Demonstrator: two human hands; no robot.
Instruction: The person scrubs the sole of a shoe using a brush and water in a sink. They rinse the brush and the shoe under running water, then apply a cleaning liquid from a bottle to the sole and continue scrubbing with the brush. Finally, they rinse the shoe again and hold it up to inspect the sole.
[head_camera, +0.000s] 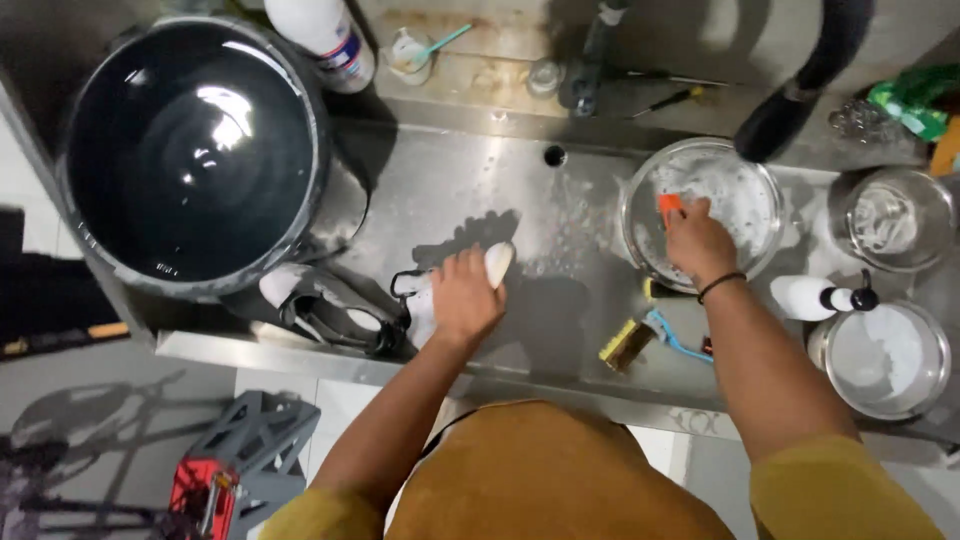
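The left hand clamps its fingers on a white shoe, pinning it flat on the steel worktop. Farther off, the right hand grips an orange brush, dipping it into a foamy bowl.

- The left hand rests on a shoe lying in the steel sink.
- Just left of that hand lies a second shoe, at the foot of a large water-filled tub.
- Behind the left hand, a bottle and a small cup stand on the back ledge.
- The right hand reaches into a glass bowl of suds, with a small brush at its fingertips.
- Between the two hands, nearer the person, lie a scrubbing brush and a toothbrush.
- Right of the right hand lies a tipped bottle, with two more bowls beyond it: one farther back, one nearer.
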